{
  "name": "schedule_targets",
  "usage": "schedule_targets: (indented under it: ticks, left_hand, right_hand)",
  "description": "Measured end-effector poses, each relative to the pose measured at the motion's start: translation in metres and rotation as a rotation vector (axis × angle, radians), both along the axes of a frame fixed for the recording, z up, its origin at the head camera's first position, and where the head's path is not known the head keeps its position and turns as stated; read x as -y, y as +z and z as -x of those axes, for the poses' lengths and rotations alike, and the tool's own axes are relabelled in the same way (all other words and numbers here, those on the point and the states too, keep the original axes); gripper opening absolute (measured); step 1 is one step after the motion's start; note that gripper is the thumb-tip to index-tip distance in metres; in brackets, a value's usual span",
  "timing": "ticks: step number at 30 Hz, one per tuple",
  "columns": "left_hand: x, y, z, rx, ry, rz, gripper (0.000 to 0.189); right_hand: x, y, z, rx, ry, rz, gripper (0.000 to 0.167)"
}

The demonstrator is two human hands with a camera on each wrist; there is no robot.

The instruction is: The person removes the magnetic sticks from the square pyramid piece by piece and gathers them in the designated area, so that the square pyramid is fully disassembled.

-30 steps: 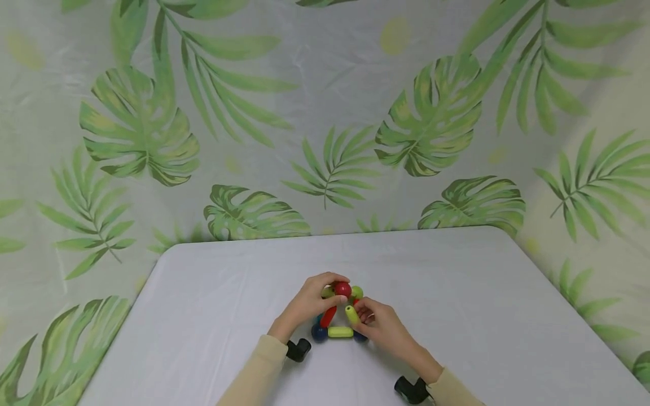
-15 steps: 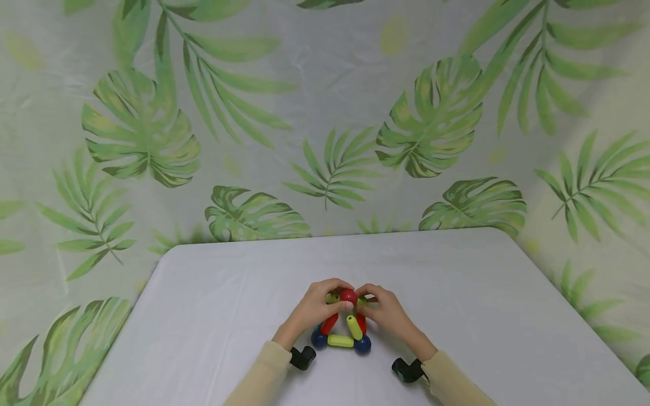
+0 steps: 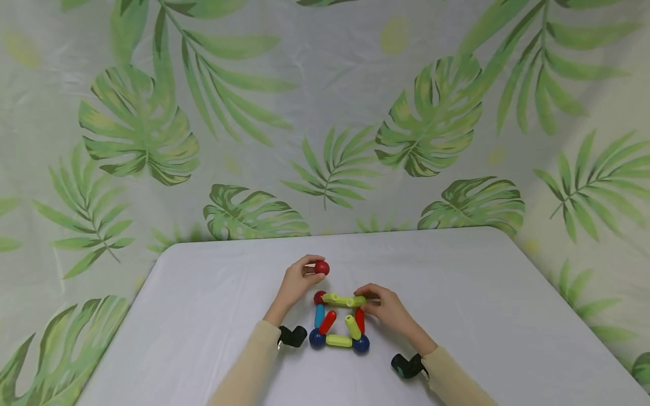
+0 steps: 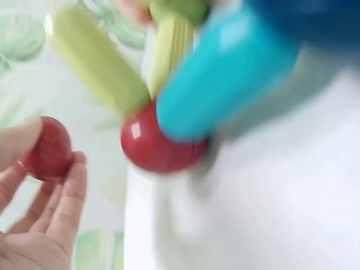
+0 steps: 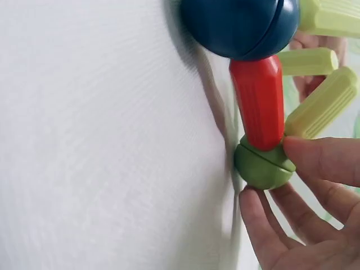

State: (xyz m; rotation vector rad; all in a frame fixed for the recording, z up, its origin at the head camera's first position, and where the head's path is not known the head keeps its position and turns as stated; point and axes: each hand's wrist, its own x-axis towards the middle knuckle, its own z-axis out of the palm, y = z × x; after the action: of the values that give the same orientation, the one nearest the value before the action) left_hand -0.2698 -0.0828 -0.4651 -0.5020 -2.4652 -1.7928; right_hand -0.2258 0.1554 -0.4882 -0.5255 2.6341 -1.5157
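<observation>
Head: I see the left hand (image 3: 293,283) pinching a red ball (image 3: 322,268), rod frame (image 3: 338,340) between the hands. Left wrist: blue rod's (image 4: 216,84) long axis slants toward that hand. Right wrist: right hand (image 5: 305,218) grips a green ball (image 5: 260,170), red rod (image 5: 259,104) pointing into it.

Screened-off indoor work nook, white-covered table (image 3: 457,293), leaf-print curtain (image 3: 325,84) behind and on both sides

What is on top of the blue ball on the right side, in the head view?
A yellow-green rod stands slanted on this blue ball, its free end up. The rod's lower end covers the spot where they meet, so that spot cannot be seen.
</observation>
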Motion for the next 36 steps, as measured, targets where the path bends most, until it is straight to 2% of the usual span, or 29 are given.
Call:
schedule_targets:
  ticks: [4, 7, 14, 19, 27, 30, 32, 34, 36]
  left_hand:
    - [0.010, -0.006, 0.022, 0.052, 0.075, 0.056, 0.032]
    - [0.015, -0.011, 0.036, 0.077, 0.098, 0.116, 0.031]
    - [0.010, -0.015, 0.063, 0.091, 0.045, 0.198, 0.031]
    - [0.002, -0.018, 0.072, 0.086, 0.025, 0.234, 0.030]
    - [0.002, -0.017, 0.069, 0.089, 0.025, 0.251, 0.037]
    - [0.007, -0.016, 0.065, 0.078, 0.036, 0.203, 0.041]
    - [0.010, -0.015, 0.058, 0.047, 0.035, 0.151, 0.039]
    - [0.013, -0.015, 0.048, -0.003, -0.014, 0.101, 0.033]
    - [0.014, -0.013, 0.033, -0.028, -0.121, 0.077, 0.026]
  right_hand:
    - [-0.002, -0.001, 0.005, 0.034, 0.009, 0.016, 0.026]
    - [-0.003, -0.001, 0.009, 0.055, 0.019, 0.039, 0.026]
    - [-0.004, -0.004, 0.017, 0.116, 0.009, 0.074, 0.026]
    - [-0.005, -0.004, 0.018, 0.120, 0.018, 0.073, 0.026]
    - [-0.003, -0.004, 0.019, 0.117, 0.030, 0.095, 0.026]
    - [-0.003, -0.005, 0.019, 0.103, 0.040, 0.097, 0.026]
    - [-0.002, -0.001, 0.015, 0.095, 0.044, 0.098, 0.026]
    - [-0.001, 0.005, 0.011, 0.083, 0.048, 0.089, 0.025]
    - [-0.001, 0.012, 0.006, 0.072, 0.048, 0.086, 0.025]
